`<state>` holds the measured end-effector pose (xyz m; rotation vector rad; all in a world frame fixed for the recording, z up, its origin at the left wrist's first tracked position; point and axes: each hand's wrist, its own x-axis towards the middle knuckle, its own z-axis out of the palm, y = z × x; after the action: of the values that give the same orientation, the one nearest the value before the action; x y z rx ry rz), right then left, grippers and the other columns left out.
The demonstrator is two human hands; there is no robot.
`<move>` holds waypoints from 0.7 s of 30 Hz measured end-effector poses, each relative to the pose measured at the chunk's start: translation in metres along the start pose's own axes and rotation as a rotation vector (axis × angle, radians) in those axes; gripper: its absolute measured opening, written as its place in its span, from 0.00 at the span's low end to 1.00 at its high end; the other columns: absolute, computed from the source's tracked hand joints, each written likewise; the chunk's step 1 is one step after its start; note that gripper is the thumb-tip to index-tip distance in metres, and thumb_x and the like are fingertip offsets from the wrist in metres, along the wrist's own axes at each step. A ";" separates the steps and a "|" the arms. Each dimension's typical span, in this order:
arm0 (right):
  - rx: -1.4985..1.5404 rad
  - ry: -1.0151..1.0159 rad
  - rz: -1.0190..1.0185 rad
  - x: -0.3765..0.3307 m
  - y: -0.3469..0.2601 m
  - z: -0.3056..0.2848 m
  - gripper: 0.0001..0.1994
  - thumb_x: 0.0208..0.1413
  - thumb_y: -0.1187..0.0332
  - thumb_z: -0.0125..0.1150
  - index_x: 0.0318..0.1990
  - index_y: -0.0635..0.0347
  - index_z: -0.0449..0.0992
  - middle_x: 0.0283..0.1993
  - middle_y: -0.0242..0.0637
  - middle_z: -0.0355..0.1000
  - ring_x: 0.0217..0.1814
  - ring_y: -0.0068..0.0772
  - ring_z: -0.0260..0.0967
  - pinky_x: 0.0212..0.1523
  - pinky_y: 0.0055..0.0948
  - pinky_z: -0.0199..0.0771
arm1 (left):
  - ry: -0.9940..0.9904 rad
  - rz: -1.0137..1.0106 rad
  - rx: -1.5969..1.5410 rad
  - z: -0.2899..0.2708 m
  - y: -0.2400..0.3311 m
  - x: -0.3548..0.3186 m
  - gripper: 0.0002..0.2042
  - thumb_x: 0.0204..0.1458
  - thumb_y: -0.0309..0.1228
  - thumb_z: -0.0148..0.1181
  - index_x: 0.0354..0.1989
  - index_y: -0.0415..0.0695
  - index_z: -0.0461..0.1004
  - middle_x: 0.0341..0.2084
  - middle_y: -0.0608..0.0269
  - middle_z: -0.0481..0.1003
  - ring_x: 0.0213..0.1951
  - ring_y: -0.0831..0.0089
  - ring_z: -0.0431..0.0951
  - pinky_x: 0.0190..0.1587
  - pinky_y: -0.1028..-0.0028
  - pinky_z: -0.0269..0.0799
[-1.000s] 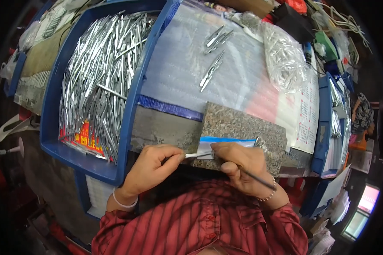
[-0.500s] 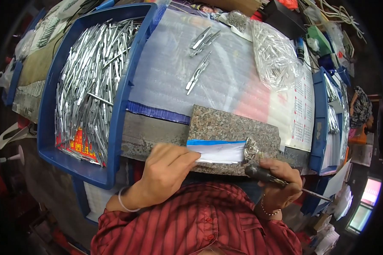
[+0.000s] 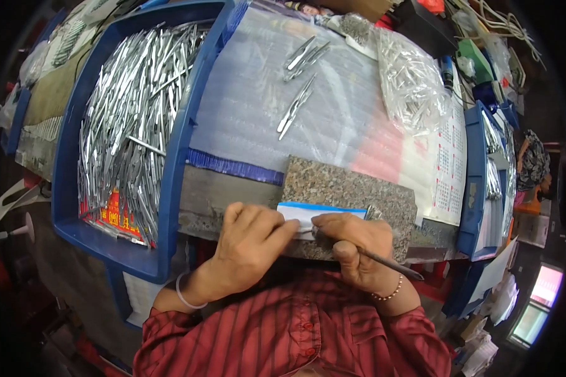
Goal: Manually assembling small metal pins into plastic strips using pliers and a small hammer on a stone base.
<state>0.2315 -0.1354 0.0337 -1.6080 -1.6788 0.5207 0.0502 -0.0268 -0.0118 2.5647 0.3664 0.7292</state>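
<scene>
A speckled stone slab (image 3: 349, 179) lies at the bench's front edge. On it rests a white strip with a blue upper edge (image 3: 294, 212), partly covered by my hands. My left hand (image 3: 248, 248) is closed at the strip's left end; what its fingertips pinch is too small to tell. My right hand (image 3: 361, 242) is closed around a dark-handled, screwdriver-like tool (image 3: 393, 262), whose shaft points to the lower right. Its fingertips meet the strip close to the left fingers. Behind the right hand, small shiny metal pieces (image 3: 374, 212) show at the strip's right end.
At the left stands a large blue tray (image 3: 176, 157) heaped with slim metal tweezer-like pieces. Several similar pieces (image 3: 294, 107) lie on the plastic-covered bench. A clear bag of metal parts (image 3: 415, 85) sits back right, and a blue bin (image 3: 475, 182) is at the right.
My right hand has moved left with the tool, from beyond the strip's right end to over its middle, near my left hand. The left hand has shifted slightly right.
</scene>
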 end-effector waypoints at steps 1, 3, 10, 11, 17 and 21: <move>0.002 0.020 0.066 -0.002 -0.004 0.002 0.21 0.65 0.53 0.41 0.33 0.61 0.73 0.35 0.43 0.76 0.28 0.42 0.75 0.27 0.29 0.74 | 0.003 -0.023 -0.024 -0.003 -0.003 -0.001 0.11 0.41 0.28 0.59 0.36 0.43 0.74 0.30 0.66 0.69 0.34 0.69 0.69 0.39 0.67 0.59; 0.043 0.020 0.097 0.000 -0.010 0.001 0.21 0.65 0.53 0.41 0.33 0.60 0.73 0.36 0.42 0.77 0.28 0.40 0.75 0.27 0.29 0.74 | 0.042 -0.049 -0.036 -0.006 -0.004 -0.006 0.10 0.41 0.26 0.61 0.34 0.44 0.73 0.29 0.65 0.69 0.34 0.68 0.70 0.39 0.67 0.59; -0.117 -0.079 -0.053 0.018 -0.025 0.011 0.11 0.53 0.62 0.61 0.34 0.61 0.72 0.31 0.41 0.73 0.25 0.42 0.72 0.20 0.31 0.69 | 0.043 -0.047 -0.002 -0.012 0.001 -0.002 0.09 0.41 0.26 0.61 0.32 0.44 0.72 0.28 0.64 0.68 0.32 0.66 0.69 0.37 0.67 0.59; -0.054 -0.066 -0.046 0.016 -0.019 0.016 0.11 0.54 0.62 0.61 0.34 0.61 0.72 0.29 0.39 0.71 0.24 0.42 0.71 0.21 0.32 0.68 | 0.047 -0.053 0.014 -0.013 0.000 -0.004 0.09 0.41 0.26 0.62 0.32 0.44 0.72 0.28 0.64 0.68 0.32 0.66 0.69 0.37 0.66 0.59; 0.169 0.118 0.139 -0.002 -0.019 -0.003 0.14 0.62 0.60 0.50 0.38 0.63 0.74 0.36 0.46 0.75 0.32 0.42 0.76 0.30 0.30 0.75 | 0.035 -0.057 0.009 -0.010 -0.003 -0.004 0.09 0.40 0.26 0.63 0.30 0.45 0.71 0.27 0.65 0.68 0.32 0.67 0.69 0.38 0.66 0.59; 0.242 0.302 0.186 -0.027 -0.018 -0.013 0.21 0.65 0.56 0.43 0.37 0.69 0.74 0.40 0.47 0.76 0.25 0.31 0.74 0.26 0.24 0.73 | 0.020 -0.065 -0.013 -0.014 0.002 -0.002 0.11 0.39 0.22 0.66 0.31 0.43 0.72 0.27 0.62 0.69 0.31 0.64 0.70 0.38 0.65 0.59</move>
<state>0.2274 -0.1668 0.0495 -1.5823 -1.2047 0.5213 0.0411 -0.0240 -0.0009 2.5228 0.4476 0.7325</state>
